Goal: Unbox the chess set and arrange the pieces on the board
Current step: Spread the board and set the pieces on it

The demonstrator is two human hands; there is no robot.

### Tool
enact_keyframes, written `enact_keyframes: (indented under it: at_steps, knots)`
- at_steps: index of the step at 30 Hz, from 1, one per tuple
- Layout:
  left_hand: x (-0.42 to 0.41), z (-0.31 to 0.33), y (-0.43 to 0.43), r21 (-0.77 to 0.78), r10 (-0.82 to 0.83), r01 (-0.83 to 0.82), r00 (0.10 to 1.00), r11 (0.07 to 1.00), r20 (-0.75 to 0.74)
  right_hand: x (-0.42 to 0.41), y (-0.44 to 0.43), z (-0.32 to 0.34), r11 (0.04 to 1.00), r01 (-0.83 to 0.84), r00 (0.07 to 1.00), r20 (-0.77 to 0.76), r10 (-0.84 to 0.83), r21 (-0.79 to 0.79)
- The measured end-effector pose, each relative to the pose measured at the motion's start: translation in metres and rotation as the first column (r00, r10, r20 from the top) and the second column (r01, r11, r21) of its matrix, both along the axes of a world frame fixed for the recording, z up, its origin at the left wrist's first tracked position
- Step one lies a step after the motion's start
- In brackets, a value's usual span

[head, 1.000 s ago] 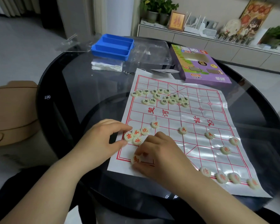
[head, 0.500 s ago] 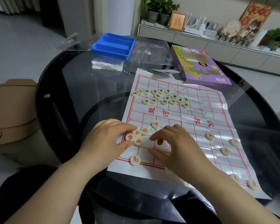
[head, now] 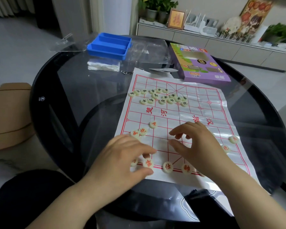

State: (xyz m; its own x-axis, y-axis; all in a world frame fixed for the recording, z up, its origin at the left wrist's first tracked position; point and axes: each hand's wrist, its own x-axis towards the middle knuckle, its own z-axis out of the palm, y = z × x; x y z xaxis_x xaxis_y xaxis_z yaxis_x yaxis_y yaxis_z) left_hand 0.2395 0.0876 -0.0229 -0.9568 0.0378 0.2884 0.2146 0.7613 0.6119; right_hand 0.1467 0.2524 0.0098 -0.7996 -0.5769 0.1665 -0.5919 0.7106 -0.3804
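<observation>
Left hand [head: 122, 162]: thumb and forefinger narrowed onto a red disc [head: 148, 163] at the board's 7 o'clock corner, on the near edge line.
Right hand [head: 198, 146]: hovering over the near half, fingers loosely curled and spread, nothing seen held.
Board [head: 205, 100]: flat on the table [head: 64, 96], toward 4 o'clock of its top.
Box [head: 203, 66]: at 1 o'clock.
Blue tray [head: 109, 45]: at 11 o'clock, no pieces showing.
Change: near-row discs [head: 168, 166] up to four at the left end, against one half a second ago; loose red group [head: 139, 132] at the board's 9 o'clock down from four to two.
Meaning: probably mid-way through the red back rank; black-marked pile [head: 162, 96] at the board's 11 o'clock still unsorted.
Hidden: right end of the near row behind the right forearm; leftmost near-row disc half under the left fingers; characters blurred, ranks unreadable.
</observation>
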Motion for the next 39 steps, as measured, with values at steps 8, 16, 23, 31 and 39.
enact_keyframes:
  at_steps: [8, 16, 23, 31, 39]
  knots:
    - [0.0, -0.009, 0.016, -0.115, 0.102, -0.107, 0.994, 0.988, -0.05, 0.007, 0.01, 0.0, 1.0, 0.018, 0.999, 0.038, -0.017, -0.015]
    - [-0.001, -0.01, 0.01, -0.062, 0.124, -0.131, 0.987, 0.989, -0.106, 0.009, 0.013, 0.002, 1.0, 0.027, 0.998, 0.064, -0.028, 0.013]
    - [-0.017, 0.019, -0.022, 0.039, 0.362, -0.366, 0.928, 0.93, 0.088, 0.0, -0.003, 0.008, 0.996, -0.067, 0.995, 0.078, 0.062, 0.062]
    - [-0.032, 0.015, -0.026, -0.023, 0.286, -0.289, 0.927, 0.957, 0.244, -0.013, -0.042, 0.003, 0.962, -0.236, 0.97, 0.086, 0.225, 0.138]
    - [-0.046, 0.015, -0.028, -0.043, 0.277, -0.276, 0.92, 0.96, 0.277, -0.021, -0.053, -0.007, 0.946, -0.261, 0.965, 0.046, 0.257, 0.191]
